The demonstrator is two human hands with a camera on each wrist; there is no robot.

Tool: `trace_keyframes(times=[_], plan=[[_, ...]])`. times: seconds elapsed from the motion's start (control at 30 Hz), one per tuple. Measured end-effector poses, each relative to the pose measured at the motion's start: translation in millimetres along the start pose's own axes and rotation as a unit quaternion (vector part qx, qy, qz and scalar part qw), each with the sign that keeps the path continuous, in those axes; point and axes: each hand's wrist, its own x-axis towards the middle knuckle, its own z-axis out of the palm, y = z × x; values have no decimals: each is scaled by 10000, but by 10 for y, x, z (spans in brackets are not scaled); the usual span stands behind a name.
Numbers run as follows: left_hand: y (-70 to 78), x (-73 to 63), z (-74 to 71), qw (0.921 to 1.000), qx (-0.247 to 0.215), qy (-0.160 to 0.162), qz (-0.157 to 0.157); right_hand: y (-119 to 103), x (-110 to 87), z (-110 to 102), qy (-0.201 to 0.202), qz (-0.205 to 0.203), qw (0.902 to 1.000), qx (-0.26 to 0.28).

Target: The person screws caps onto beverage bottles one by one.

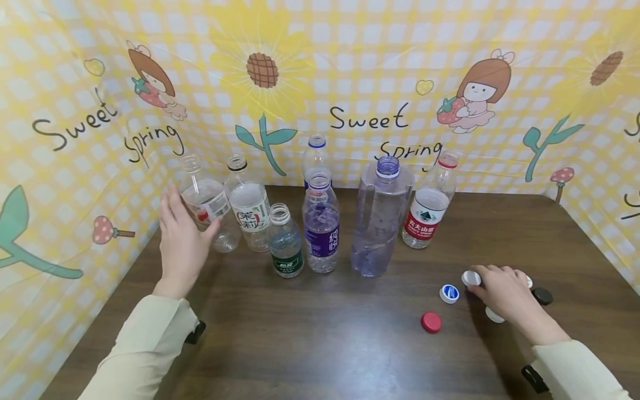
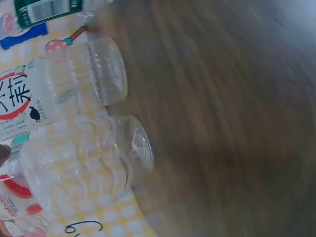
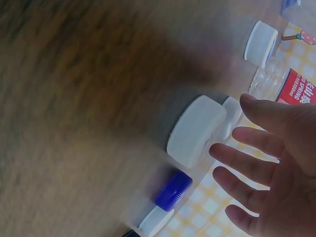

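My left hand (image 1: 182, 244) is at a clear, uncapped bottle (image 1: 227, 236) with a red-marked label, at the far left of the row. Its fingers are fairly straight along the bottle's left side, and the thumb lies before the label. In the left wrist view only the thumb tip shows against this bottle (image 2: 89, 163); firm contact cannot be told. Over a group of caps at the right, my right hand (image 1: 505, 291) has its fingers spread and holds nothing. Nearest its thumb and fingers is a white cap (image 3: 197, 131), with another white cap (image 3: 231, 116) just behind.
Beside it stand a jasmine-label bottle (image 1: 252, 216), a small green-label bottle (image 1: 286, 255), purple-label bottle (image 1: 322, 236), large violet bottle (image 1: 380, 222) and red-label bottle (image 1: 427, 216), all uncapped. A red cap (image 1: 431, 322), blue-topped white cap (image 1: 449, 294), black cap (image 1: 542, 296) and blue cap (image 3: 174, 190) lie about.
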Motion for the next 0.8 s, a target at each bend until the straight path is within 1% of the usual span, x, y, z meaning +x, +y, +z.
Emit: trace_keyframes(times=[0.1, 0.2, 0.27, 0.43, 0.57, 0.7, 0.8], plan=[[-5, 35, 16, 9983, -316, -174, -450, -19, 5, 24, -17, 7, 10000, 6], [-15, 57, 24, 9961, -535, -277, -651, -38, 12, 36, -23, 35, 10000, 28], [-20, 68, 20, 9947, -610, -375, -733, -45, 17, 40, 4, 38, 10000, 25], [-26, 90, 12, 9927, -622, -583, -858, -54, 30, 38, 84, 12, 10000, -45], [-15, 113, 22, 9910, -695, -655, -937, -58, 31, 28, 101, 58, 9999, -109], [-2, 128, 26, 9868, -894, -738, -1133, -60, 28, 19, 70, 100, 9998, -134], [4, 126, 32, 9847, -1033, -680, -1224, -64, 26, 13, 13, 140, 9998, -108]])
